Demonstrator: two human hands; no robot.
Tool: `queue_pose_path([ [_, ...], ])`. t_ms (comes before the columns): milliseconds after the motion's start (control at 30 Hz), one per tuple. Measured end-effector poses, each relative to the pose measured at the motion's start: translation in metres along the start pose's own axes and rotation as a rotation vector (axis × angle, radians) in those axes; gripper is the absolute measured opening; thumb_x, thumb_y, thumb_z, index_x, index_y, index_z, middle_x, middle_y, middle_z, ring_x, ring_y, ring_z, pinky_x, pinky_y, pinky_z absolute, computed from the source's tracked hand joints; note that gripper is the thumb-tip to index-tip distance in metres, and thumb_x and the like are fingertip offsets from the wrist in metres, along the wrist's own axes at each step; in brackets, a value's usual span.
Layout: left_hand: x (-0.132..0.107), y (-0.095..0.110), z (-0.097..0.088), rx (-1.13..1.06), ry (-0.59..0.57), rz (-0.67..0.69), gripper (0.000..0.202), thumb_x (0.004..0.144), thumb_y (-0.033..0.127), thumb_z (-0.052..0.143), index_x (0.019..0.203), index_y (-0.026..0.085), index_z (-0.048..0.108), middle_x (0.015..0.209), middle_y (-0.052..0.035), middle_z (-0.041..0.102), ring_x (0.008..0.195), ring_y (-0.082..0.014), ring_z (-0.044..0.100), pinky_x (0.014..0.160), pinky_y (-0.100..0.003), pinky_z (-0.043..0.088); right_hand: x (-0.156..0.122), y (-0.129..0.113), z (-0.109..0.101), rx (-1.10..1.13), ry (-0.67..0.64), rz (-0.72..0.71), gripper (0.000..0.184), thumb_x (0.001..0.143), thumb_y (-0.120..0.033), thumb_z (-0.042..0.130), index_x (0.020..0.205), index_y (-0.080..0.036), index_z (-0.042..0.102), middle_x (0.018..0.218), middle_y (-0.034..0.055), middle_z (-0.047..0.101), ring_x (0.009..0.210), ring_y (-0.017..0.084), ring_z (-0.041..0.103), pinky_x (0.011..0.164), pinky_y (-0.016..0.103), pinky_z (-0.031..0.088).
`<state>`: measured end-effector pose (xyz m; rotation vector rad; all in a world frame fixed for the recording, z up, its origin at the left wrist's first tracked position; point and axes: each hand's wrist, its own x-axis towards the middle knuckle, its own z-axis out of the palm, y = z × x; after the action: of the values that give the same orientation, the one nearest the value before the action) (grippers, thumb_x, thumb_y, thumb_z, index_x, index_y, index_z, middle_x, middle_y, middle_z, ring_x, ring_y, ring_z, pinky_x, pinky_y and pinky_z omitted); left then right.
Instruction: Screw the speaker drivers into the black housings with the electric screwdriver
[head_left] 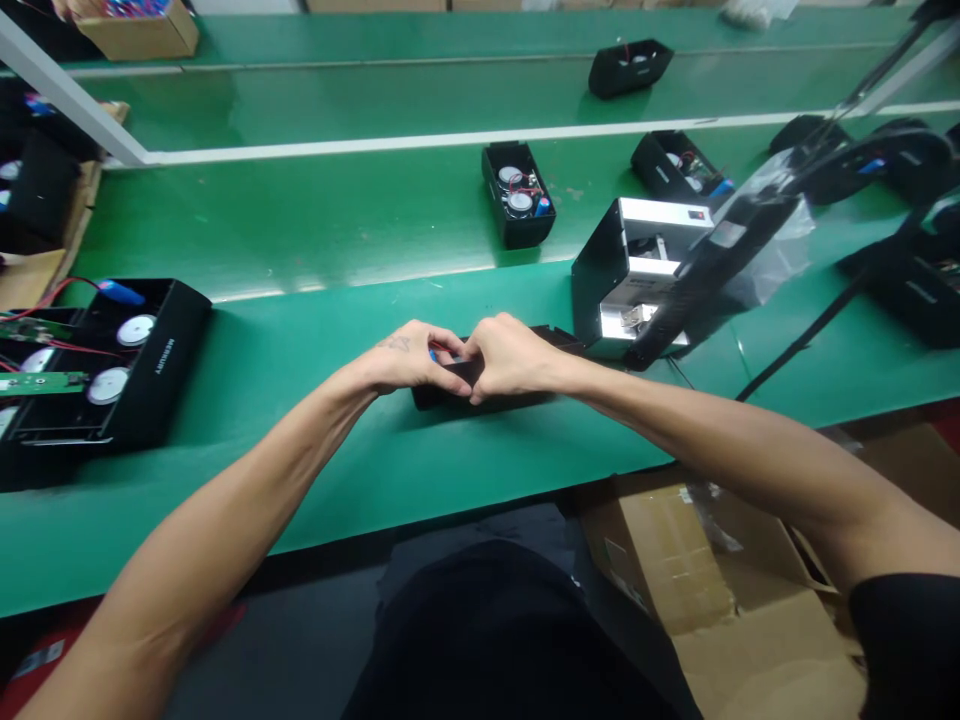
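Note:
A black speaker housing (517, 400) lies on the near edge of the green workbench (315, 230), mostly hidden by my hands. My left hand (409, 357) is curled over its left part, fingers pinched, with a small blue part (433, 352) showing by the fingertips. My right hand (508, 355) is curled over the housing's right part, fingers bent and pressed against the left hand's. What the fingertips hold inside the housing is hidden.
An open black housing (112, 365) with white speaker cones, red wires and green boards stands at the left. Another (517, 192) sits on the belt, others (679, 165) beyond. A black and silver box (637, 270) stands right of my hands. A cardboard box (720, 580) lies below.

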<state>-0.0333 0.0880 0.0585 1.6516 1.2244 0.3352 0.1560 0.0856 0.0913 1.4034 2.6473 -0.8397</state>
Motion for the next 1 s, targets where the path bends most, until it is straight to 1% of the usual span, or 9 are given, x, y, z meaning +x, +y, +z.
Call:
queue_pose_path([
  [167, 0.005, 0.002, -0.002, -0.044, 0.011, -0.039, 0.044, 0.048, 0.030, 0.092, 0.087, 0.017, 0.079, 0.069, 0.0050, 0.063, 0.062, -0.0094, 0.049, 0.059, -0.025, 0.036, 0.009, 0.003, -0.005, 0.005, -0.006, -0.023, 0.027, 0.058, -0.030, 0.093, 0.075, -0.013, 0.079, 0.056, -0.0001, 0.061, 0.058, 0.015, 0.055, 0.053, 0.028, 0.032],
  [300, 0.007, 0.002, -0.005, -0.026, -0.009, -0.068, 0.050, 0.048, 0.035, 0.094, 0.094, 0.018, 0.080, 0.068, 0.0050, 0.064, 0.061, -0.0099, 0.050, 0.057, -0.025, 0.036, -0.008, 0.009, -0.008, -0.010, 0.022, -0.182, 0.033, 0.067, -0.029, 0.089, 0.096, -0.016, 0.081, 0.076, 0.0047, 0.074, 0.074, 0.020, 0.066, 0.063, 0.029, 0.044],
  [367, 0.004, 0.001, -0.004, -0.007, -0.024, -0.056, 0.049, 0.051, 0.037, 0.093, 0.096, 0.019, 0.081, 0.070, 0.0041, 0.066, 0.061, -0.0108, 0.052, 0.058, -0.025, 0.037, -0.033, 0.017, -0.008, 0.040, 0.240, -0.244, 0.040, 0.074, -0.023, 0.083, 0.114, -0.020, 0.077, 0.101, 0.0076, 0.077, 0.093, 0.024, 0.070, 0.078, 0.033, 0.052],
  [433, -0.003, -0.001, 0.002, 0.042, -0.032, -0.016, 0.044, 0.056, 0.038, 0.092, 0.095, 0.021, 0.082, 0.073, 0.0025, 0.070, 0.065, -0.0127, 0.056, 0.060, -0.026, 0.040, -0.066, 0.030, -0.005, 0.110, 0.633, -0.205, 0.042, 0.082, -0.019, 0.076, 0.124, -0.023, 0.071, 0.120, 0.0083, 0.073, 0.107, 0.025, 0.067, 0.092, 0.039, 0.053],
  [533, -0.020, -0.010, 0.023, 0.200, 0.026, 0.098, 0.030, 0.063, 0.037, 0.089, 0.090, 0.024, 0.082, 0.073, 0.0012, 0.073, 0.071, -0.0171, 0.061, 0.067, -0.029, 0.045, -0.108, 0.063, 0.002, 0.149, 1.287, 0.082, 0.037, 0.089, -0.030, 0.072, 0.125, -0.023, 0.067, 0.118, 0.0090, 0.066, 0.098, 0.024, 0.064, 0.088, 0.044, 0.054],
  [600, -0.034, -0.018, 0.041, 0.336, 0.137, 0.210, 0.022, 0.068, 0.034, 0.086, 0.089, 0.027, 0.082, 0.073, 0.0006, 0.074, 0.080, -0.0212, 0.063, 0.070, -0.031, 0.045, -0.121, 0.091, 0.007, 0.118, 1.447, 0.265, 0.054, 0.085, -0.039, 0.077, 0.133, -0.021, 0.060, 0.123, 0.0125, 0.060, 0.098, 0.026, 0.062, 0.089, 0.049, 0.054],
  [733, -0.053, -0.033, 0.069, 0.464, 0.294, 0.485, 0.013, 0.081, 0.020, 0.074, 0.092, 0.027, 0.077, 0.077, 0.0038, 0.076, 0.071, -0.0161, 0.064, 0.084, -0.039, 0.044, -0.112, 0.131, 0.016, 0.306, 1.265, 0.374, 0.051, 0.082, -0.048, 0.077, 0.122, -0.020, 0.060, 0.113, 0.0111, 0.066, 0.102, 0.028, 0.063, 0.094, 0.055, 0.052],
  [867, -0.056, -0.035, 0.073, 0.490, 0.330, 0.606, 0.010, 0.091, 0.022, 0.066, 0.097, 0.026, 0.073, 0.075, 0.0063, 0.073, 0.063, -0.0113, 0.064, 0.086, -0.039, 0.040, -0.093, 0.138, 0.028, 0.758, 1.271, 0.142, 0.044, 0.078, -0.039, 0.082, 0.109, -0.024, 0.055, 0.082, -0.0019, 0.068, 0.069, 0.017, 0.066, 0.071, 0.038, 0.057],
  [1000, -0.054, -0.036, 0.068, 0.526, 0.321, 0.619, 0.010, 0.092, 0.023, 0.067, 0.099, 0.027, 0.072, 0.079, 0.0065, 0.075, 0.065, -0.0120, 0.065, 0.087, -0.038, 0.040, -0.094, 0.135, 0.028, 0.943, 1.135, 0.060, 0.033, 0.080, -0.032, 0.080, 0.104, -0.022, 0.060, 0.064, -0.0079, 0.060, 0.051, 0.012, 0.056, 0.056, 0.030, 0.049],
])
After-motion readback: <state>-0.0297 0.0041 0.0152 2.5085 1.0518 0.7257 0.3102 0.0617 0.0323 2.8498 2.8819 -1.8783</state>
